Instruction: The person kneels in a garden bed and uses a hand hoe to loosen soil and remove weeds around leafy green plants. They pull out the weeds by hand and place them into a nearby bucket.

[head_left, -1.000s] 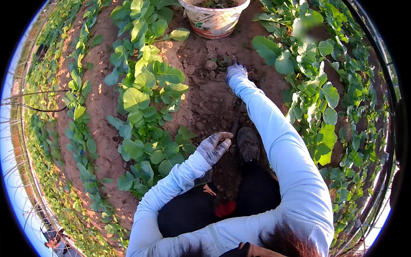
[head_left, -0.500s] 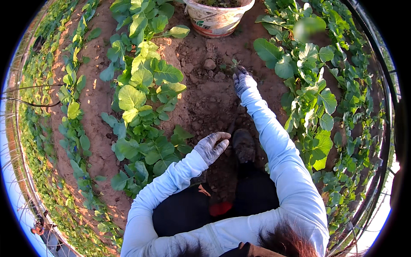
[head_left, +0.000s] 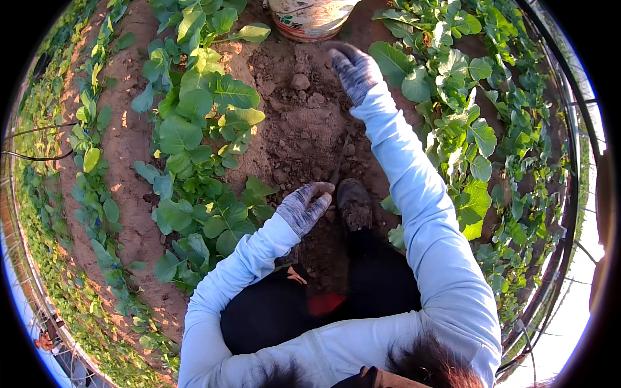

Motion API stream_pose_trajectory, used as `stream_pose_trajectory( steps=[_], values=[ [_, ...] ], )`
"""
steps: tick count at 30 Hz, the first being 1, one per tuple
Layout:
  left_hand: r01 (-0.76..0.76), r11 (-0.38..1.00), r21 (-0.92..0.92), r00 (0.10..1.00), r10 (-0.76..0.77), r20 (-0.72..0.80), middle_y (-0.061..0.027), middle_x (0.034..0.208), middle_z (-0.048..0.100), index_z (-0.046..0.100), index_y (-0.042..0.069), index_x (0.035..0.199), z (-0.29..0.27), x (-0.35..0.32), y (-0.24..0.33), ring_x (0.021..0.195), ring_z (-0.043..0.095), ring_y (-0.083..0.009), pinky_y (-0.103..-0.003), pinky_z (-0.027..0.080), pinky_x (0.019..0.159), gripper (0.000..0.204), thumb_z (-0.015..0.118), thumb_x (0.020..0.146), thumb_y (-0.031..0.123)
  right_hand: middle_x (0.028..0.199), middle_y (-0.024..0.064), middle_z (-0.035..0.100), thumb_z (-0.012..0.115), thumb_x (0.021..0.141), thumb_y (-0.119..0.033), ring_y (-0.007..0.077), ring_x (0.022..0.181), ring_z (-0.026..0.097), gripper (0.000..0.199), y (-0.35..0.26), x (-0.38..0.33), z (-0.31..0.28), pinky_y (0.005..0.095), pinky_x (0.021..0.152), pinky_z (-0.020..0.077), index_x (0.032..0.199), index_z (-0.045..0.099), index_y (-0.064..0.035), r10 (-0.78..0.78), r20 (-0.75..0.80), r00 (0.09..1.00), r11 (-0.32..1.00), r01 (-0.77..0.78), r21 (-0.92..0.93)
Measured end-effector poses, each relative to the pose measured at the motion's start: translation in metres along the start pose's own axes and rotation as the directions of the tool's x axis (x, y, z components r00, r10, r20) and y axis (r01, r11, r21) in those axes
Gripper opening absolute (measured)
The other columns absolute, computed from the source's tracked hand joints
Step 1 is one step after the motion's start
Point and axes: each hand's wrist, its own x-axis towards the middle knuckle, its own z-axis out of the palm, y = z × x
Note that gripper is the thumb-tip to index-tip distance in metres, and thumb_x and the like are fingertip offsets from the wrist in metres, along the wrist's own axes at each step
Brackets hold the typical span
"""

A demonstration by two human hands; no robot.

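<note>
Now, soil: I see a bare brown dirt patch [head_left: 304, 129] with lumps, between two rows of green plants.
Right hand: my right hand [head_left: 354, 70], in a grey glove, reaches far out and presses down on the dirt just below the bucket. I cannot tell how far its grip is open, or if it holds anything.
Left hand: my left hand [head_left: 304, 208] in a grey glove is curled loosely near my knee, just above the dirt. I see nothing in it.
Shoe: a dusty dark shoe [head_left: 354, 204] sits just beside the left hand.
Bucket: a pale bucket [head_left: 310, 16] stands at the top edge.
Left plants: big leafy plants [head_left: 200, 129] grow beside the dirt.
Right plants: more leafy greens [head_left: 466, 129] grow past my right sleeve.
</note>
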Motion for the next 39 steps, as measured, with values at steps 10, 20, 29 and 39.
stream_pose_trajectory(
  steps=[10, 20, 29, 39],
  values=[
    [0.066, 0.995, -0.080, 0.997, -0.062, 0.055, -0.0050, 0.098, 0.058, 0.052, 0.002, 0.111, 0.009, -0.003, 0.001, 0.086, 0.053, -0.0079, -0.022, 0.044, 0.078, 0.025, 0.052, 0.088, 0.010, 0.124, 0.0162, 0.046, 0.052, 0.081, -0.041, 0.0322, 0.113, 0.047, 0.047, 0.157, -0.098, 0.001, 0.0378, 0.093, 0.0396, 0.119, 0.051, -0.0130, 0.646, -0.266, 0.715, 0.302, -0.560, -0.772],
    [0.036, 0.960, 0.277, 0.919, 0.077, -0.387, -0.0118, 0.115, 0.045, 0.030, 0.004, 0.130, -0.006, 0.017, -0.071, 0.107, 0.043, -0.0168, -0.026, 0.043, 0.085, 0.055, 0.058, 0.083, 0.009, 0.087, 0.0122, 0.064, 0.053, 0.086, -0.029, 0.0201, 0.074, 0.055, 0.032, 0.132, -0.108, 0.030, 0.0317, 0.072, 0.0436, 0.099, 0.061, -0.0001, 0.517, -0.015, 0.856, 0.760, -0.467, -0.452],
    [0.283, 0.916, -0.283, 0.932, -0.332, -0.143, -0.0036, 0.074, 0.053, 0.049, 0.005, 0.104, -0.010, 0.013, -0.058, 0.067, 0.053, -0.0146, -0.029, 0.050, 0.063, 0.017, 0.048, 0.090, 0.015, 0.080, 0.0011, 0.058, 0.054, 0.088, -0.017, 0.0082, 0.070, 0.050, 0.023, 0.054, -0.127, 0.056, 0.0219, 0.066, 0.0428, 0.105, 0.059, -0.0021, 0.435, 0.185, 0.881, 0.799, -0.473, 0.370],
    [-0.015, 0.867, -0.499, 0.954, -0.138, -0.268, 0.0020, 0.090, 0.053, 0.052, 0.006, 0.108, -0.010, 0.023, -0.058, 0.070, 0.046, -0.0047, -0.018, 0.042, 0.065, 0.022, 0.048, 0.091, 0.019, 0.090, 0.0101, 0.063, 0.046, 0.082, -0.058, 0.0176, 0.072, 0.060, 0.061, 0.069, -0.123, 0.018, 0.0322, 0.069, 0.0490, 0.111, 0.055, -0.0045, 0.769, 0.340, 0.541, 0.612, -0.777, -0.147]
  ],
)
